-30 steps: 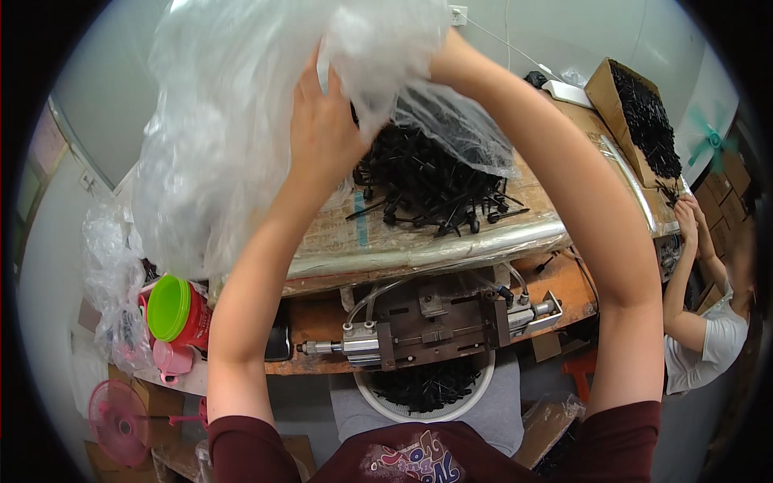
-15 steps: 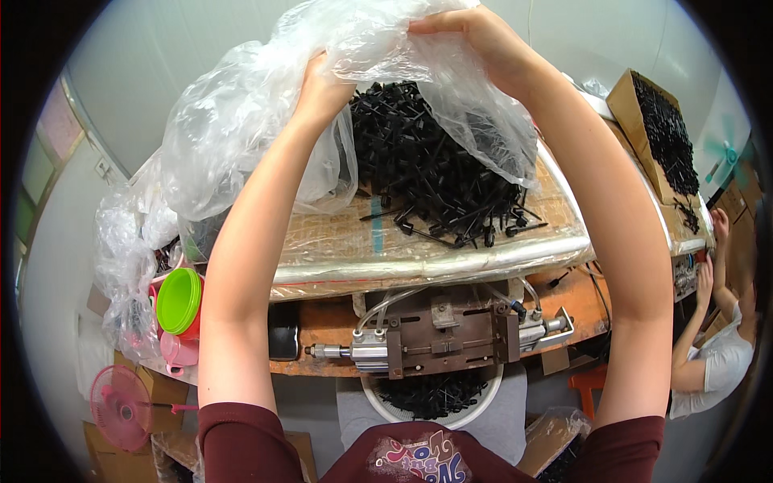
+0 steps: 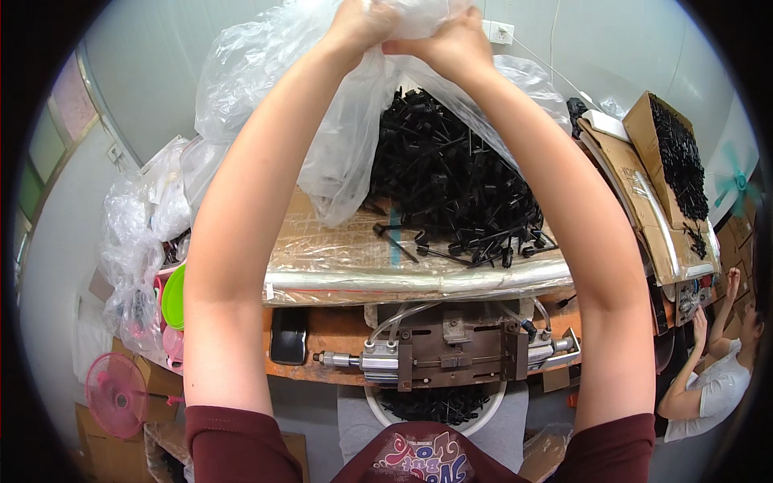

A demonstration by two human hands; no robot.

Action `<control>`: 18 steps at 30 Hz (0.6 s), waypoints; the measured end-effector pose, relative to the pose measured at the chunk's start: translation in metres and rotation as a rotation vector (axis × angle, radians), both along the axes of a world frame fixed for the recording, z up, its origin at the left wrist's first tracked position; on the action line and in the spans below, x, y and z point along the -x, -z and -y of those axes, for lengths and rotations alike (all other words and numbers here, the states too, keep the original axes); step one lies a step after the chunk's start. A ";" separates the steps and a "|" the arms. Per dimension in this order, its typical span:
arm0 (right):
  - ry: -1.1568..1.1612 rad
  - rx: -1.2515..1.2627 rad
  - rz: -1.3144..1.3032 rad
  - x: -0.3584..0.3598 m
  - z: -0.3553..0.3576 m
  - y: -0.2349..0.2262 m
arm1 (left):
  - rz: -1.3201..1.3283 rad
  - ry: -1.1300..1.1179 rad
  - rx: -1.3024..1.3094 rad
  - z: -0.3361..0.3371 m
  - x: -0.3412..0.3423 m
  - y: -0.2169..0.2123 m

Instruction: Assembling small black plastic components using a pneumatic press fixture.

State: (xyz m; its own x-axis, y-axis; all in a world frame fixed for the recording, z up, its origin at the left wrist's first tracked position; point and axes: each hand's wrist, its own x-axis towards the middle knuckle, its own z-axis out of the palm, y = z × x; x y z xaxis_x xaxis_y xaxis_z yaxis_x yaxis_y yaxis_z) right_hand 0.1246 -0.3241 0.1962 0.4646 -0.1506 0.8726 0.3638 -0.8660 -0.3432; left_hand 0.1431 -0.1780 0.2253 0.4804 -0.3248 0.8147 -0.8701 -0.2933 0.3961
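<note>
Both hands are up at the top centre of the frame, close beside each other, and they've got the clear plastic bag (image 3: 266,88)! The left hand (image 3: 362,24) is gripping a gathered fold of it, fingers partly lost in the film; the right hand (image 3: 451,44) has its own bunch of plastic, thumb pointing toward the left hand. The bag billows out across the upper left and upper centre, one crumpled flap hanging down to the work surface, another stretching behind the right forearm.

And look below the hands: a big heap of black plastic stem-like parts (image 3: 451,177), piled just right of centre, part of it behind the bag and the right arm. A few loose pieces lie at the near edge, by a teal tape strip (image 3: 394,233) on the film-wrapped cardboard (image 3: 314,233).

Lower centre, a metal clamping fixture (image 3: 451,358) with clear air hoses sits on the orange-brown bench, a black phone (image 3: 289,336) to its left. Under the fixture, a white basket (image 3: 495,402) holds more black parts at the person's lap.

Over to the upper right, an open cardboard box (image 3: 636,129) is tilted, full of black pieces spilling from its lower end. Far right, a co-worker (image 3: 708,394) in a white top has both hands raised. Lower left, a pink fan (image 3: 117,394); above it, a lime-green tub (image 3: 174,298) peeks out beside the left forearm.
</note>
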 end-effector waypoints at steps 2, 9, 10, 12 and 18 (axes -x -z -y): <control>-0.130 0.238 0.080 -0.026 0.002 -0.006 | 0.052 -0.027 -0.032 0.002 0.007 -0.001; -0.094 -0.564 -0.373 -0.067 0.015 -0.021 | 0.661 -0.372 -0.138 -0.037 0.102 0.069; -0.110 -0.792 -0.485 -0.040 -0.023 -0.049 | 0.756 -0.424 -0.276 -0.065 0.121 0.083; -0.165 -0.876 -0.480 -0.049 -0.026 -0.061 | 0.833 -0.473 -0.352 -0.088 0.136 0.102; -0.373 -0.460 -0.174 -0.114 0.045 -0.036 | -0.025 -0.604 0.084 -0.051 0.045 0.112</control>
